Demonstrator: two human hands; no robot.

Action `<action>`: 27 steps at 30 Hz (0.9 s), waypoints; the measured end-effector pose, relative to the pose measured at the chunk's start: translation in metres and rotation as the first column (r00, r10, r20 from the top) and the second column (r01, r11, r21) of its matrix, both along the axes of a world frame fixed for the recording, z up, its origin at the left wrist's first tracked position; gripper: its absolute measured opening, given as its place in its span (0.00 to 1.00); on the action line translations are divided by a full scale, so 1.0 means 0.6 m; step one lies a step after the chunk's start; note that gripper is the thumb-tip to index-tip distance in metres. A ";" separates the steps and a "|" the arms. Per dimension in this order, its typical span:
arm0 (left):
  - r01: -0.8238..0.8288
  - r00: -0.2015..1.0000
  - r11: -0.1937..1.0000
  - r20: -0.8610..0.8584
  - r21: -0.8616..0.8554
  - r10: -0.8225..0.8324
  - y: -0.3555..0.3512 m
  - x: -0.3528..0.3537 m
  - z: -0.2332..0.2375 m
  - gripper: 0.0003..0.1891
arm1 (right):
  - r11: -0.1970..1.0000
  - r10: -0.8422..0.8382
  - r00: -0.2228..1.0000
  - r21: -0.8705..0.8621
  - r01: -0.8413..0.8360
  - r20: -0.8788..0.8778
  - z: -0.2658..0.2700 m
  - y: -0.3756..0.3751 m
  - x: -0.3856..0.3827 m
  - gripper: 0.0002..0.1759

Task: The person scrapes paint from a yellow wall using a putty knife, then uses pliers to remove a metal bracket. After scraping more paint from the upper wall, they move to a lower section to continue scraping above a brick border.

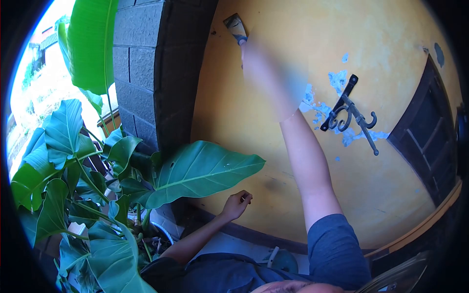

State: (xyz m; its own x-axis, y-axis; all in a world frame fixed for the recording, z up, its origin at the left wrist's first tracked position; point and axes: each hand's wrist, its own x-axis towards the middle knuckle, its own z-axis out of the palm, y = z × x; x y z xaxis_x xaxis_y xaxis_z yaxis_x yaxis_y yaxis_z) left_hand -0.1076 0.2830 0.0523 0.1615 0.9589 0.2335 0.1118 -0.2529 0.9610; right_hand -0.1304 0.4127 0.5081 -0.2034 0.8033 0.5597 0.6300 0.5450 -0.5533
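My right hand (261, 63), blurred, is raised high on the yellow wall (254, 117). It grips a putty knife (236, 28) by the handle, the wide, stained blade pointing up and left, at or close to the wall near the dark pillar. Lower down, my left hand (238, 204) hangs in front of the wall beside a large leaf, its fingers curled in and nothing visible in them. Pale bluish patches of bare wall (338, 80) show right of my right forearm, where the paint has come off.
A black iron bracket (348, 110) with hooks juts from the wall. A dark brick pillar (141, 73) stands to the left. Broad-leaved plants (205, 173) crowd the lower left, one leaf reaching across the wall. At right is a dark panelled door or shutter (425, 136).
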 end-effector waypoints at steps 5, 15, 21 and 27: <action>-0.085 0.996 0.995 -0.016 -0.044 0.084 -0.028 -0.046 -0.041 0.17 | 0.980 -0.064 0.997 0.192 0.054 0.046 -0.114 0.023 -0.037 0.30; -0.136 0.990 0.978 -0.046 -0.157 0.130 -0.071 -0.075 -0.100 0.17 | 0.974 -0.088 0.995 0.205 0.095 -0.041 -0.149 0.022 -0.045 0.29; -0.140 0.988 0.980 -0.092 -0.141 0.127 -0.083 -0.070 -0.117 0.17 | 0.978 -0.015 1.000 0.208 0.018 -0.014 -0.110 0.035 -0.057 0.30; -0.117 0.987 0.979 -0.126 -0.168 0.096 -0.091 -0.068 -0.092 0.16 | 0.964 -0.136 0.990 0.239 0.121 0.047 -0.122 0.006 0.001 0.30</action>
